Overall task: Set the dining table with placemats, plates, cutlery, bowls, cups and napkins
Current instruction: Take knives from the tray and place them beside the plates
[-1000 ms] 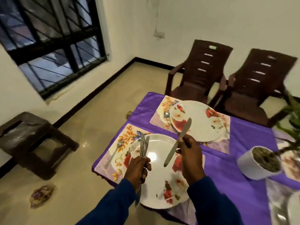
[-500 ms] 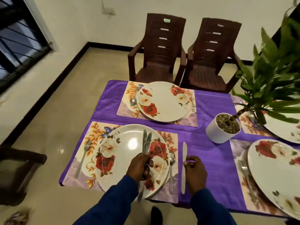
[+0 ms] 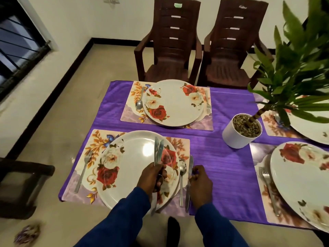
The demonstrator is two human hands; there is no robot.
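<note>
The left hand is clenched around two knives, their blades pointing away from the person over the near plate, with the handles sticking out below the fist past the plate's near rim. The right hand, just to the right of it, has its fingers curled and pinching a third knife, which lies flat at the right edge of the near placemat. A spoon lies between this knife and the plate, touching neither hand. To the left of the left hand, beyond the plate, a fork rests on the same placemat. Farther ahead of both hands sits a second plate on its own placemat, with a spoon on its left and a fork on its right. To the right of the right hand, across bare purple cloth on the counter, stands a white pot with a green plant, and beyond it two more plates on placemats, cut off by the frame. Two brown chairs stand at the far side of the counter.
</note>
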